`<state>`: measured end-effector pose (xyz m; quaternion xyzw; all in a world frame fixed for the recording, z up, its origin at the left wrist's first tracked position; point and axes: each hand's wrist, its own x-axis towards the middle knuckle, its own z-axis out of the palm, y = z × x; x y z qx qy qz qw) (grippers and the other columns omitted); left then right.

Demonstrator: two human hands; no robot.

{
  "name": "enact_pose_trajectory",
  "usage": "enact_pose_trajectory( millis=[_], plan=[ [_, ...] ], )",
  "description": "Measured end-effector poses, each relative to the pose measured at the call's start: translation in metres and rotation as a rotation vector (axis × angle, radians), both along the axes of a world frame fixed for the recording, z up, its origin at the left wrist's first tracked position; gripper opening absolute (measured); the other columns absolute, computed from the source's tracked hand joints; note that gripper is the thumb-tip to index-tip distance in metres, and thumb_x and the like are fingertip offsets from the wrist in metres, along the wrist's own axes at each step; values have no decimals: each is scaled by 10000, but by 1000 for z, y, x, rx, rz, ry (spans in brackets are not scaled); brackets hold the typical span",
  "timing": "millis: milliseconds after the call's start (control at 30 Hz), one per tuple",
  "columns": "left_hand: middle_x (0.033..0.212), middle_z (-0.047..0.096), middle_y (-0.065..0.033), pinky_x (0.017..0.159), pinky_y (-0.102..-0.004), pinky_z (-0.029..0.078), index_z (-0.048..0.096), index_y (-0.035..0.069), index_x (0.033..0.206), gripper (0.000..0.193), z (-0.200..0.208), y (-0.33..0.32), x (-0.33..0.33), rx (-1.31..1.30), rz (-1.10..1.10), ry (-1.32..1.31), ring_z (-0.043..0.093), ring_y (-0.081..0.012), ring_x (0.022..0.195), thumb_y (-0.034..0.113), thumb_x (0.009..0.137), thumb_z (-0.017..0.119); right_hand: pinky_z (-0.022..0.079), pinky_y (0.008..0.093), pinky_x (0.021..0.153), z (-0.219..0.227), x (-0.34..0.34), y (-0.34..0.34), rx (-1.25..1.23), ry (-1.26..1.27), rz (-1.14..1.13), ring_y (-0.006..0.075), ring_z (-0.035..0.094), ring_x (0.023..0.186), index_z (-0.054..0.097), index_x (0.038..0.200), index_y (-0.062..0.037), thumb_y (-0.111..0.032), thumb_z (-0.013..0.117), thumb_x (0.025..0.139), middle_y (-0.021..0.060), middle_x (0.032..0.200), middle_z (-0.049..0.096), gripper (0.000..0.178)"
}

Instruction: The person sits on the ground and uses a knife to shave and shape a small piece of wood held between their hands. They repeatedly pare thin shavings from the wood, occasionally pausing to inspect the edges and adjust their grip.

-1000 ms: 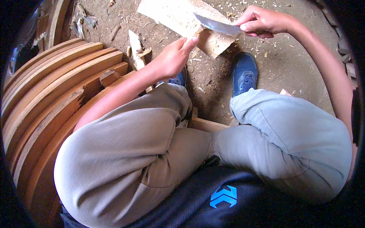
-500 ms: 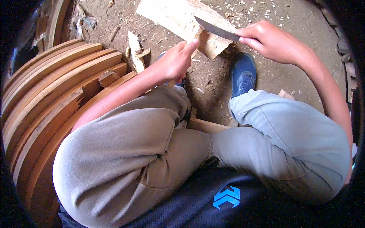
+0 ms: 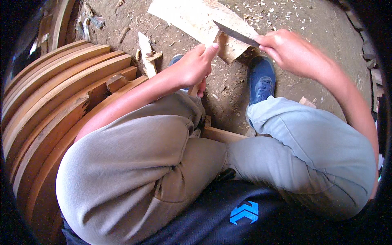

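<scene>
My right hand (image 3: 279, 49) is wrapped round the handle of a long, dark-bladed knife (image 3: 237, 34), its blade pointing up and to the left. My left hand (image 3: 198, 67) grips a narrow wooden stick (image 3: 194, 90), whose upper end shows above the thumb and whose lower end shows below the fingers. The blade's tip lies just above the stick's upper end; whether they touch, I cannot tell. Beneath both, on the ground, rests a wide pale wooden board (image 3: 183, 18) with small shavings on it.
Curved wooden pieces (image 3: 61, 94) are stacked at my left. A split wood scrap (image 3: 146, 53) lies near my left foot. My right shoe (image 3: 260, 79) stands close to the board. Wood chips are scattered over the dirt floor (image 3: 318, 24).
My left hand has shifted slightly to the right with the stick. The knife has also moved a little to the right and slightly down, staying in my right hand.
</scene>
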<state>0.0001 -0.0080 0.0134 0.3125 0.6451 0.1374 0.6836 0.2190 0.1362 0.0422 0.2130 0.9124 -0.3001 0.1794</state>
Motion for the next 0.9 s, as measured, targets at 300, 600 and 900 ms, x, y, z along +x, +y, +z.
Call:
enact_pose_trajectory(
  millis=[300, 600, 900],
  plan=[
    [561, 540, -129, 389, -398, 472, 417, -36, 937, 525, -23, 4, -10, 147, -139, 175, 557, -251, 370, 463, 1061, 311, 487, 485, 743, -3, -8, 19, -75, -12, 120, 431, 623, 859, 612, 964, 44, -80, 567, 922, 245, 867, 636, 138],
    [627, 414, 15, 278, -281, 345, 453, 76, 1014, 433, -14, 1, -17, 36, -41, 98, 400, -96, 369, 500, 1047, 372, 491, 342, 602, -45, -11, 81, -353, -22, 130, 127, 561, 624, 615, 1299, -37, -138, 559, 933, 64, 693, 568, 384],
    [618, 395, 24, 270, -261, 296, 447, 112, 936, 431, -33, -7, -17, 101, 76, -1, 362, -83, 362, 520, 1042, 360, 452, 293, 578, -19, -10, 65, -698, -36, -355, 93, 515, 622, 590, 1332, -73, -146, 582, 924, 14, 678, 525, 415]
  ],
)
